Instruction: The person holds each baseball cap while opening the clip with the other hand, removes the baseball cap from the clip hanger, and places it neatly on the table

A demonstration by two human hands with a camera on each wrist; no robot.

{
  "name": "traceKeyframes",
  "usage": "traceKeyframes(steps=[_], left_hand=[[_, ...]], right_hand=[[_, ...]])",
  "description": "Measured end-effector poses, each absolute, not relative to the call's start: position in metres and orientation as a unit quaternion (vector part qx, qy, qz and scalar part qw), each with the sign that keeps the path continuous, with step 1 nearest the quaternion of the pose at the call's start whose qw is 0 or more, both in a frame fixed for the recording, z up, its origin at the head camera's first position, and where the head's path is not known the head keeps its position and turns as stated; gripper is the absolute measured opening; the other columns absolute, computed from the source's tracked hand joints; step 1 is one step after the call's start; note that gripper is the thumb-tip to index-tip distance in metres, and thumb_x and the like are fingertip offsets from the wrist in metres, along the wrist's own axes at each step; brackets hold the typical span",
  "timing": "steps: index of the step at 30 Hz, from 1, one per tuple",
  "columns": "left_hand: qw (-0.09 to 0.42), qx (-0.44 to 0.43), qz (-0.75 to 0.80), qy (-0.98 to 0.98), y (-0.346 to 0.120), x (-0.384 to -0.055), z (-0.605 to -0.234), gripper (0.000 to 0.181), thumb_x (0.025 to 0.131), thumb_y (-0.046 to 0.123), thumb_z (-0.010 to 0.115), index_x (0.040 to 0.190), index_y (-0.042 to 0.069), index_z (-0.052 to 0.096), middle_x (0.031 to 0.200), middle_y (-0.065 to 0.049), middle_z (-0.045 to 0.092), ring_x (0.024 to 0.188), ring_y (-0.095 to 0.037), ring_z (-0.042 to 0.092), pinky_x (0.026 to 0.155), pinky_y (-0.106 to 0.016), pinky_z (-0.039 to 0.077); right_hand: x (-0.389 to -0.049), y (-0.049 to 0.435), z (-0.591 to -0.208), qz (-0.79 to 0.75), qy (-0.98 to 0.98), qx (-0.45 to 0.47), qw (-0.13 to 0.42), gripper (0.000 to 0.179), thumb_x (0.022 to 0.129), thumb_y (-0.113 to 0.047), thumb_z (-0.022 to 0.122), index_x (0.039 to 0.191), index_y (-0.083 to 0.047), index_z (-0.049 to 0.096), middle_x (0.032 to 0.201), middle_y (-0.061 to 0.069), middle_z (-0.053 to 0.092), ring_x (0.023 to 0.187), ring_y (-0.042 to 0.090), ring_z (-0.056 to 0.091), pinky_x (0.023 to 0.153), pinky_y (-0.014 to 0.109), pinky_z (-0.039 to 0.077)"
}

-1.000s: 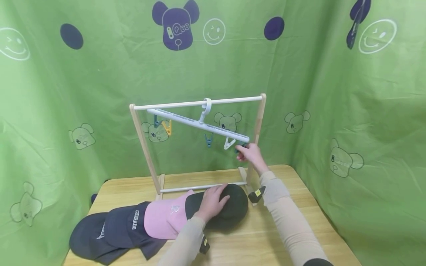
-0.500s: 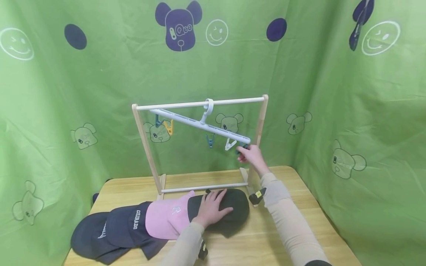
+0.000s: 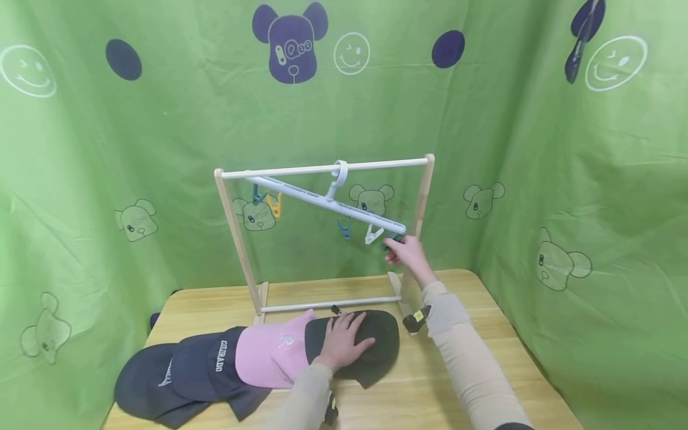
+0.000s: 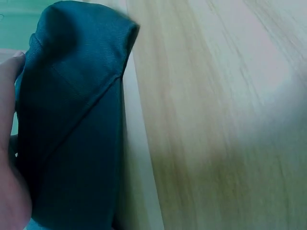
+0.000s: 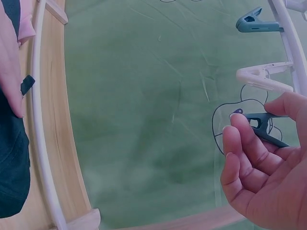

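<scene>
My left hand [image 3: 344, 343] rests on the black cap [image 3: 378, 346], fingers spread over its top. In the left wrist view, part of this hand shows beside the dark cap [image 4: 76, 115] at the left edge. My right hand [image 3: 407, 254] pinches a dark green clip [image 5: 261, 124] at the low right end of the light hanger [image 3: 322, 202]. The hanger hooks over the rack's top bar and tilts down to the right. Next to that clip hangs a white clip [image 3: 373, 233], then a blue-green clip [image 3: 344, 229]. A yellow clip [image 3: 275, 205] and a dark clip [image 3: 257, 194] hang at the left.
A wooden rack [image 3: 236, 239] with white bars stands on the wooden table [image 3: 446, 382]. Left of the black cap lie a pink cap [image 3: 269, 355] and navy caps [image 3: 196, 367], overlapping in a row. Green printed curtain [image 3: 188, 119] surrounds the table.
The black cap looks flatter under my left hand, its near edge now pointing down. My right hand stays at the clip. The blue-green clip has swung slightly.
</scene>
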State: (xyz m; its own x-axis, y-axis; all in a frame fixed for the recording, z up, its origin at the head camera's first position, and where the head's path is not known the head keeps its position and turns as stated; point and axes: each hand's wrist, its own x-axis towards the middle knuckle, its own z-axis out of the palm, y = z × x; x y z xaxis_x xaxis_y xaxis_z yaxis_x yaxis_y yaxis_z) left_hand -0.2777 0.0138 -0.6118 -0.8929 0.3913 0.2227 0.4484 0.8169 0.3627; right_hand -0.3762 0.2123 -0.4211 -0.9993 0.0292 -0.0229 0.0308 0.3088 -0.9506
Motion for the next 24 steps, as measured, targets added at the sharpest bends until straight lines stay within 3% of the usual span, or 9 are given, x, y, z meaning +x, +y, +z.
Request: traceKeyframes(steps=[10,17,24], left_hand=[[0.056,-0.223,-0.201,-0.952,0.01,-0.282,-0.623,0.071,0.092,0.065,0.045,0.15,0.023,0.037,0.148,-0.013,0.047,0.138,-0.033,0.043,0.112,-0.063,0.03],[0.046,-0.223,-0.198,-0.953,0.01,-0.284,-0.624,0.071,0.092,0.065,0.045,0.15,0.024,0.037,0.148,-0.013,0.046,0.139,-0.032,0.042,0.113,-0.062,0.029],[0.043,-0.211,-0.242,-0.946,0.007,-0.283,-0.622,0.068,0.093,0.06,0.048,0.148,0.021,0.041,0.147,-0.014,0.048,0.138,-0.034,0.042,0.113,-0.064,0.027]], right_hand=[[-0.378,0.21,-0.428,-0.588,0.808,0.01,-0.007,0.041,0.096,-0.022,0.059,0.112,0.015,0.056,0.061,-0.002,0.062,0.054,0.007,0.061,0.067,0.033,0.062],[-0.375,0.211,-0.43,-0.589,0.808,0.016,-0.02,0.042,0.096,-0.027,0.058,0.108,0.014,0.057,0.06,-0.004,0.062,0.053,0.006,0.061,0.056,0.021,0.057],[-0.374,0.21,-0.43,-0.574,0.818,0.012,-0.032,0.038,0.096,-0.03,0.059,0.102,0.008,0.061,0.061,-0.004,0.062,0.054,0.006,0.062,0.057,0.022,0.058]])
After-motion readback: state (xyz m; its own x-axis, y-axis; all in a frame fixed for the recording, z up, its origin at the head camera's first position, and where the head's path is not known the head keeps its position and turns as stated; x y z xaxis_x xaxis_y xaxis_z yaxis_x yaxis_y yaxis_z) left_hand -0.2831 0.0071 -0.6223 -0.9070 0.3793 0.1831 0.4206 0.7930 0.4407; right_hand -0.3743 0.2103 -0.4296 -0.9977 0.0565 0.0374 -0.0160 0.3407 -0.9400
